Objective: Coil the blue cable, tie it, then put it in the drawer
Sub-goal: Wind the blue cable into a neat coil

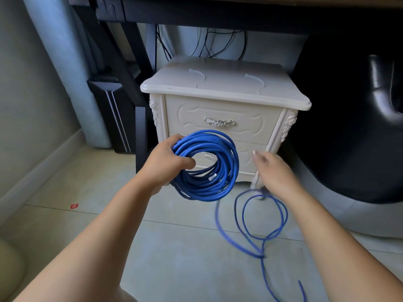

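though loose-tailed, blue cable [230, 163] coil within grip of left hand [165, 163]

Pale tiled floor [178, 247] under you, with grout lines running across it. A white nightstand [224, 114] stands at the far side on short carved legs. Loose loops of blue cable [262, 256] lie on the tiles just before its right front leg and trail toward your near edge; part is blurred. A small red scrap [74, 206] lies alone toward the left wall. A black computer case [113, 114] stands left of the nightstand. A big black seat [349, 149] rests at the right.
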Demonstrator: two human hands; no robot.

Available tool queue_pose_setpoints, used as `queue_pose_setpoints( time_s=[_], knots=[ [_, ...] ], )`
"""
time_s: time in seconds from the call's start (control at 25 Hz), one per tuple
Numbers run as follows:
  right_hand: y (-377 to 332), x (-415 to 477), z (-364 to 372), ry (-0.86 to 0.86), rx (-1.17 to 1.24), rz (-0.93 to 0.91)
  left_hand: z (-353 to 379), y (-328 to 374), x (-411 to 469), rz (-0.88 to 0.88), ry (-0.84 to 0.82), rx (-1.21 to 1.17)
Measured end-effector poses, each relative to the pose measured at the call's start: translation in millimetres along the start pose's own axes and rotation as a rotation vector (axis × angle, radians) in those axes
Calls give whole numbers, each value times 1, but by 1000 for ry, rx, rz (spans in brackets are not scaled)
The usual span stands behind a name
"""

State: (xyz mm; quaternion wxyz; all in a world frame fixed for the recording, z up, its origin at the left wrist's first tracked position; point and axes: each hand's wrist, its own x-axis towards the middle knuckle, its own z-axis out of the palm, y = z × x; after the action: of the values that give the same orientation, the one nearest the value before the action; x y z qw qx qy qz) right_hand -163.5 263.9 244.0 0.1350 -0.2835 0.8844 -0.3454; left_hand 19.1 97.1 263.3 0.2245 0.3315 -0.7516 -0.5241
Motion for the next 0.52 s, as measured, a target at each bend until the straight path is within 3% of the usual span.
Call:
queue_pose_setpoints(
  time_s=[0.08,0.16,0.24,0.4,0.52],
  knots=[
    [-20,-13,-6,-88,466,-127,1,2,-1,1,-28,-29],
    [-31,-23,-3,-302,648,-237,4,2,-3,16,-79,-43],
    [-30,-24,9,-351,573,-326,7,2,-5,29,-100,-82],
    [-34,-27,26,-73,507,-231,12,2,-3,13,-46,-170],
    [-33,-24,26,40,287,-202,16,3,-3,9,-21,-172]
  ],
)
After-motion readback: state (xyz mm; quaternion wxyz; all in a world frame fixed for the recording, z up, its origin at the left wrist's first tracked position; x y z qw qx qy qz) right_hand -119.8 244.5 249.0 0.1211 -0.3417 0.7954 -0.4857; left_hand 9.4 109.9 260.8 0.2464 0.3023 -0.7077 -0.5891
